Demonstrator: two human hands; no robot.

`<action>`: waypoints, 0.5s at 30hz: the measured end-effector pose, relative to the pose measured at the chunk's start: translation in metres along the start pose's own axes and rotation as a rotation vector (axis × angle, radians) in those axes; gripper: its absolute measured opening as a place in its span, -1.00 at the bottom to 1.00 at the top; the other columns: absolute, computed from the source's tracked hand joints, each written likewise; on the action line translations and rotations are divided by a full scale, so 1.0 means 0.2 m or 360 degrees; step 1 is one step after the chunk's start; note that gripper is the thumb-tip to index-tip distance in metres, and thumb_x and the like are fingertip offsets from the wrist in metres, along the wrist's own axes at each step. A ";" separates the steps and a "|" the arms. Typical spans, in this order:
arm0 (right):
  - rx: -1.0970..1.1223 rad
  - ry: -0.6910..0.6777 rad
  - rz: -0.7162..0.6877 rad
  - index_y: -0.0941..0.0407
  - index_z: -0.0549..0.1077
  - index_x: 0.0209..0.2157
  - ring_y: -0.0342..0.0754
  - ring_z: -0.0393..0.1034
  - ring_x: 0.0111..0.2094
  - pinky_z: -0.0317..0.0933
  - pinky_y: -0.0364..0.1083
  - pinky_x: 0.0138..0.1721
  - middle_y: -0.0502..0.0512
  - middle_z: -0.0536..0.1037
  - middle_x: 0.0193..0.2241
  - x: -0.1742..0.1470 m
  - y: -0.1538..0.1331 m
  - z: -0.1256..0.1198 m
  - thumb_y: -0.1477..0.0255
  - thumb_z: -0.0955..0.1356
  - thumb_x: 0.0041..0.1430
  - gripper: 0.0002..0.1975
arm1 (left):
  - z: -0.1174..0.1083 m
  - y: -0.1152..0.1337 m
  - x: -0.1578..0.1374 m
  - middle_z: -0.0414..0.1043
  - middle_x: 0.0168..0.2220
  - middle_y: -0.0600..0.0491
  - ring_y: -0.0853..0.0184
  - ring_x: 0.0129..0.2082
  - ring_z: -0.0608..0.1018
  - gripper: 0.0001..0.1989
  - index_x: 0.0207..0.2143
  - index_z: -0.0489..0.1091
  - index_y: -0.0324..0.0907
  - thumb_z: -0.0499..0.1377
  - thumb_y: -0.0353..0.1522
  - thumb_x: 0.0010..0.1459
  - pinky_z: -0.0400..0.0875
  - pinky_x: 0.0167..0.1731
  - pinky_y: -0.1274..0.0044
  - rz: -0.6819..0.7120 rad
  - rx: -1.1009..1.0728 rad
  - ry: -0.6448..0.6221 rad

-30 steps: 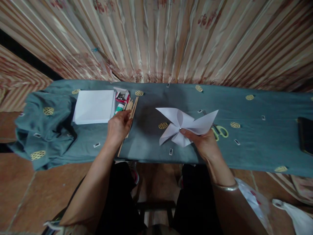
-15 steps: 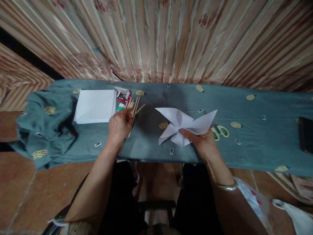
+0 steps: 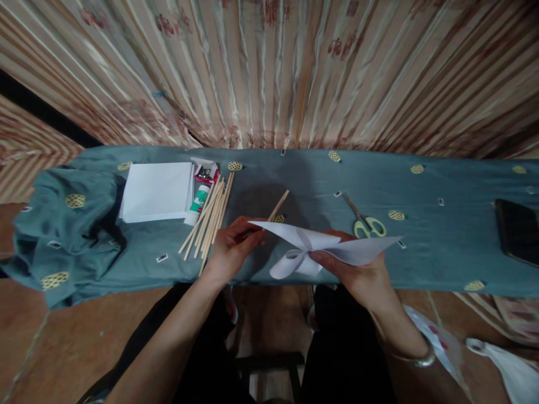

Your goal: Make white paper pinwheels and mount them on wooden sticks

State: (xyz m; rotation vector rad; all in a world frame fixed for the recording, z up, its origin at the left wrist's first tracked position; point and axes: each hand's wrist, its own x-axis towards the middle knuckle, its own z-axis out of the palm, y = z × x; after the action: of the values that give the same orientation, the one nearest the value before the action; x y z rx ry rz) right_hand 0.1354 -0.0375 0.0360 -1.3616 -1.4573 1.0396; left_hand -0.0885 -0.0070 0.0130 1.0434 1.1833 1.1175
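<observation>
My right hand (image 3: 357, 269) pinches a white paper pinwheel (image 3: 324, 241) near its centre, thumb on the front and the other fingers behind the paper. In my left hand (image 3: 236, 247) is a thin wooden stick (image 3: 279, 204), its far end pointing up and to the right. The stick's lower part is hidden by the fingers and by the pinwheel's left blade. Left of this hand lies a loose bundle of similar wooden sticks (image 3: 210, 216). A glue stick (image 3: 197, 205) with a green label rests beside the bundle.
A stack of white paper (image 3: 156, 191) and a small open box of metal pins (image 3: 205, 171) sit at the left. Scissors with pale green handles (image 3: 369, 226) lie beyond my right hand. A black phone (image 3: 517, 230) is at the far right, and bunched cloth (image 3: 80, 224) at the far left.
My left hand has left the bundle with one stick and moved right, close to the pinwheel. The pinwheel in my right hand has tilted and come slightly lower.
</observation>
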 end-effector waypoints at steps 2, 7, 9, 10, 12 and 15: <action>-0.0087 -0.0113 -0.0168 0.06 0.56 -0.31 -0.08 0.48 -0.41 0.40 -0.11 -0.38 0.02 0.62 -0.38 -0.03 -0.03 -0.02 0.35 0.45 0.10 -0.89 | 0.03 -0.01 -0.04 0.52 -0.38 0.03 0.35 -0.41 0.52 -0.74 -0.36 0.56 -0.22 0.39 -0.27 -0.12 0.47 -0.38 0.53 -0.0111 -0.0136 -0.0062; -0.0278 -0.0281 -0.0646 0.05 0.50 -0.22 -0.08 0.49 -0.24 0.31 0.00 0.01 0.00 0.61 -0.31 -0.08 -0.07 -0.07 0.50 0.37 0.20 -0.88 | 0.11 -0.04 -0.15 0.46 -0.45 0.09 0.44 -0.52 0.48 -0.70 -0.39 0.52 -0.21 0.44 -0.24 -0.16 0.45 -0.48 0.60 -0.0333 -0.0349 -0.0119; -0.0335 -0.0287 -0.0686 0.05 0.49 -0.19 -0.06 0.49 -0.26 0.30 0.03 0.02 0.02 0.61 -0.31 -0.09 -0.07 -0.09 0.50 0.35 0.21 -0.86 | 0.14 -0.05 -0.19 0.42 -0.48 0.12 0.46 -0.54 0.46 -0.68 -0.43 0.50 -0.20 0.45 -0.21 -0.18 0.43 -0.50 0.62 -0.0405 -0.0380 -0.0160; -0.0358 -0.0283 -0.0686 0.04 0.49 -0.18 -0.04 0.50 -0.25 0.29 0.05 0.02 0.03 0.61 -0.30 -0.10 -0.06 -0.09 0.49 0.35 0.22 -0.86 | 0.16 -0.05 -0.21 0.42 -0.48 0.13 0.47 -0.53 0.45 -0.68 -0.43 0.50 -0.19 0.46 -0.21 -0.18 0.44 -0.48 0.63 -0.0446 -0.0385 -0.0177; -0.0414 -0.0289 -0.0678 0.01 0.48 -0.15 0.00 0.50 -0.24 0.30 0.09 0.02 0.04 0.62 -0.28 -0.11 -0.04 -0.11 0.46 0.34 0.23 -0.84 | 0.18 -0.05 -0.24 0.42 -0.49 0.14 0.47 -0.52 0.46 -0.68 -0.44 0.49 -0.18 0.47 -0.21 -0.20 0.45 -0.45 0.63 -0.0500 -0.0383 -0.0180; -0.0493 -0.0341 -0.0734 0.00 0.48 -0.12 0.01 0.50 -0.23 0.31 0.12 0.02 0.04 0.63 -0.27 -0.13 0.00 -0.12 0.45 0.35 0.22 -0.81 | 0.19 -0.08 -0.29 0.45 -0.48 0.12 0.42 -0.50 0.50 -0.70 -0.43 0.48 -0.16 0.45 -0.22 -0.18 0.46 -0.45 0.60 -0.0570 -0.0337 -0.0180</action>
State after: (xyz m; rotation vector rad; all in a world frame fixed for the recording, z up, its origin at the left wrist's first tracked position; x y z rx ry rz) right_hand 0.1593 -0.0631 0.0424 -1.0587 -2.0394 0.6926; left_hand -0.0524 -0.0681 0.0093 0.6897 1.0835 0.8684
